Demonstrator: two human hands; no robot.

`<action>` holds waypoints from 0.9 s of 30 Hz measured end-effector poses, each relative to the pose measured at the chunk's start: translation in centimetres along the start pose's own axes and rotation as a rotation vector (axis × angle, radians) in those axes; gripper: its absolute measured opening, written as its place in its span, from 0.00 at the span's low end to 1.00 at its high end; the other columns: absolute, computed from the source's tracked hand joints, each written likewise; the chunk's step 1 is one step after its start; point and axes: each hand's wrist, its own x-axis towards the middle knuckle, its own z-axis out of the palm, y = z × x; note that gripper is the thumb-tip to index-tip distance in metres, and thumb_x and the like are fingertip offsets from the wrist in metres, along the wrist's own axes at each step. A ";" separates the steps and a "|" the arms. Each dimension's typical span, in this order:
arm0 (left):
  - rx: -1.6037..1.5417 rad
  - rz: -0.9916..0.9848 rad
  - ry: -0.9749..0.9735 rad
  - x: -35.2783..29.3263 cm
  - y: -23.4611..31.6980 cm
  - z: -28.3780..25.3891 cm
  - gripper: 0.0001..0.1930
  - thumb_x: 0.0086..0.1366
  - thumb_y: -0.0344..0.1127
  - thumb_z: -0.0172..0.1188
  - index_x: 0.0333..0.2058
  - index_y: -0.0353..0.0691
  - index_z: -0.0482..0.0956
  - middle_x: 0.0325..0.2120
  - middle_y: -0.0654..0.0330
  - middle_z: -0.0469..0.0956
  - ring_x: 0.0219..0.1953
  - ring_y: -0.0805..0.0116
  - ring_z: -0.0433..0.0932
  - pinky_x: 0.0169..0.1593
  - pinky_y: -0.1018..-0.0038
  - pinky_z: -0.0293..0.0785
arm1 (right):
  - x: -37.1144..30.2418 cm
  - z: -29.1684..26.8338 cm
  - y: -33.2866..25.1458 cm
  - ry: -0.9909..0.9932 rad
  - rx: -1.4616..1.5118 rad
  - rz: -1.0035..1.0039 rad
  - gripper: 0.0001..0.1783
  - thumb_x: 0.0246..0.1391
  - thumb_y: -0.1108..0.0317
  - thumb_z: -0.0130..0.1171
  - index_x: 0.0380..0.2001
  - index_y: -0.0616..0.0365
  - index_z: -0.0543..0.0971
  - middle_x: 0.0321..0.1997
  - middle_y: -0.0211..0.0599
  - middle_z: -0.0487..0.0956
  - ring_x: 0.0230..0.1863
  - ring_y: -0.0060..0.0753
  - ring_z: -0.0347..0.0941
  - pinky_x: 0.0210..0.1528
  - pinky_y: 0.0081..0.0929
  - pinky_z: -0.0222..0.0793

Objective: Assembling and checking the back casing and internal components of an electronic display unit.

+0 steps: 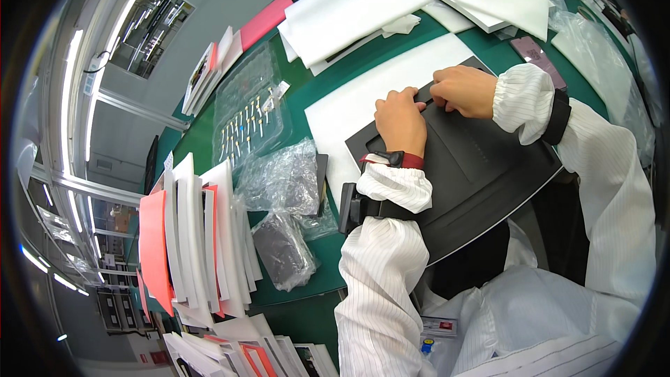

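Left of the green mat (307, 91): bagged screws (246, 122), crumpled bags (279, 180), stacked sheets (202, 237); at its far edge, foam sheets (349, 10).

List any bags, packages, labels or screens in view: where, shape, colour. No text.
Clear plastic bag: flat on the green mat, holds rows of small pins.
Crumpled clear bag: mat centre-left, seems empty.
Bag with dark grey slab: near mat edge.
Large clear bag: far right, wrinkled.
Small white label with red patch: on the person's garment, rectangular.
Screens: none lit; both hands rest on a dark flat panel.
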 end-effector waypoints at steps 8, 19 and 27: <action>0.075 0.026 0.006 -0.5 0.0 0.2 0.10 0.53 0.33 0.61 0.36 0.46 0.80 0.30 0.57 0.76 0.33 0.55 0.72 0.37 0.65 0.69 | 1.5 -0.9 -0.1 -0.193 0.030 0.006 0.03 0.35 0.81 0.57 0.18 0.62 0.75 0.29 0.43 0.73 0.34 0.46 0.73 0.35 0.36 0.68; 0.064 0.036 -0.004 -0.2 -0.4 0.0 0.11 0.53 0.32 0.61 0.37 0.45 0.80 0.29 0.55 0.77 0.32 0.53 0.73 0.37 0.64 0.68 | 1.0 -0.5 -0.4 -0.229 -0.341 -0.099 0.10 0.36 0.74 0.59 0.28 0.61 0.74 0.26 0.42 0.75 0.34 0.42 0.74 0.35 0.32 0.69; 0.018 0.048 0.017 -0.3 -0.3 0.0 0.11 0.53 0.31 0.60 0.37 0.44 0.80 0.29 0.52 0.77 0.30 0.50 0.73 0.36 0.63 0.69 | 1.5 -0.8 -2.0 -0.254 -0.571 -0.331 0.04 0.32 0.69 0.61 0.16 0.56 0.77 0.21 0.37 0.76 0.28 0.38 0.75 0.31 0.32 0.70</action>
